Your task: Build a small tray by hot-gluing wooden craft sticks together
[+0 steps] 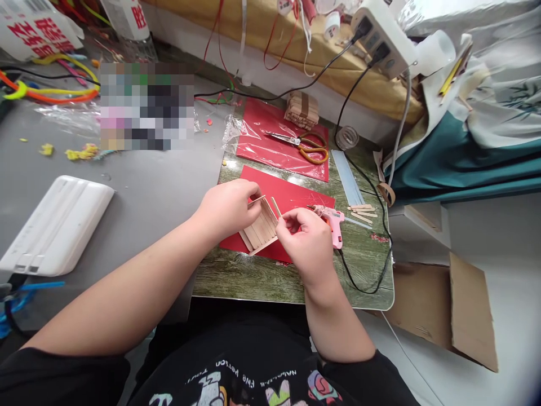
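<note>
A small panel of wooden craft sticks, laid side by side with stick edges, sits over a red sheet. My left hand is at the panel's upper left corner, its thumb and fingers pinched on a thin craft stick. Between the fingertips of my right hand is another craft stick, tilted up above the panel's right side. Just right of that hand lies a pink glue gun, its black cord running off to the right.
Scissors lie on a plastic-wrapped red pack, beside a bundle of craft sticks. Pale glue sticks and loose craft sticks are at right. A white power bank is at left. A power strip stands above.
</note>
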`<state>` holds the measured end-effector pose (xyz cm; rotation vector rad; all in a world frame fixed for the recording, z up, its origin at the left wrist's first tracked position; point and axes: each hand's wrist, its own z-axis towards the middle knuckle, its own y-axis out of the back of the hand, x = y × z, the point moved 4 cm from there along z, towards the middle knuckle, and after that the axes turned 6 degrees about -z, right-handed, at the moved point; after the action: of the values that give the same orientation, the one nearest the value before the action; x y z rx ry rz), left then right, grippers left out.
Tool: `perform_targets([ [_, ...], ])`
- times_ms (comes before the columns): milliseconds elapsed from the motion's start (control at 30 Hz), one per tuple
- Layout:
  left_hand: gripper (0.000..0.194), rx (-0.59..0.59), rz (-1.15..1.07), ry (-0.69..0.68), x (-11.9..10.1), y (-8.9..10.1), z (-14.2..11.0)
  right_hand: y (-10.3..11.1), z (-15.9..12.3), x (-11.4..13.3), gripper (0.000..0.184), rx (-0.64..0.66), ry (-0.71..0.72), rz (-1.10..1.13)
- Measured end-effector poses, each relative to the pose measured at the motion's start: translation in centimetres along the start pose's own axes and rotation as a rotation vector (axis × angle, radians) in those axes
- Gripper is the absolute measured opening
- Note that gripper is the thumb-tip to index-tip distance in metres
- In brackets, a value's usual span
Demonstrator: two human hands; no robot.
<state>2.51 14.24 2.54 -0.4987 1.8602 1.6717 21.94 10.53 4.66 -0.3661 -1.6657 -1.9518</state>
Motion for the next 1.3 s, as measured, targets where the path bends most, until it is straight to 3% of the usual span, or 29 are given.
perform_targets([
  [367, 0.019, 0.005, -0.016, 0.021, 0.1, -0.1, 0.0, -1.1, 1.0, 0.4, 0.015, -0.019, 0.071, -0.009],
  [1300, 0.016, 0.007, -0.005, 0.017, 0.2, -0.1, 0.0, -1.6, 1.1, 0.0, 0.013, 0.031, 0.03, -0.002],
])
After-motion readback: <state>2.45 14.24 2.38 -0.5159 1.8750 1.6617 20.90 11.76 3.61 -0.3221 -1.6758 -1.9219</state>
